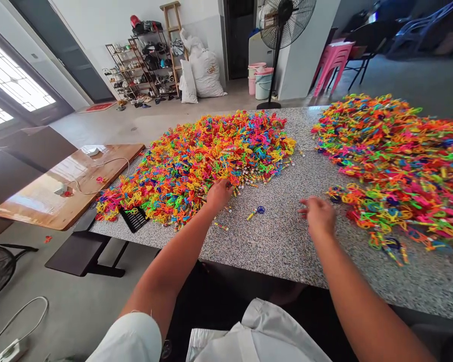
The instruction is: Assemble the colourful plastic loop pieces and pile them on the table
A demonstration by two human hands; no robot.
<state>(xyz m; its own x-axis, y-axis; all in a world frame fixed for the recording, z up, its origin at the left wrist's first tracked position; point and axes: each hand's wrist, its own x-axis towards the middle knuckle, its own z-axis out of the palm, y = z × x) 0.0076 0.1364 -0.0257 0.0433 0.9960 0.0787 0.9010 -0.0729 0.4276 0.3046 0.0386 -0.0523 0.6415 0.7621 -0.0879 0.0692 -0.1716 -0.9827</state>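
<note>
My left hand (219, 195) is at the near edge of a large heap of small bright plastic pieces (211, 151). Its fingers are curled down among them, and what they pinch, if anything, is hidden. Over the bare tabletop to the right is my right hand (320, 215), slightly blurred, with its fingers apart and nothing seen in them. Between my hands lies a single piece with a dark blue ring-shaped end (261, 210) and a yellow printed stick (251, 215). A second wide heap of similar pieces (396, 151) spreads beyond my right hand.
The speckled table (264, 246) carries both heaps. A black slotted tray (134, 219) sits at the left heap's end. A wooden board (71, 176) adjoins on the left. Behind stand a fan (278, 50), buckets (263, 83), white sacks (208, 73), shoe racks (151, 65) and pink stools (334, 60).
</note>
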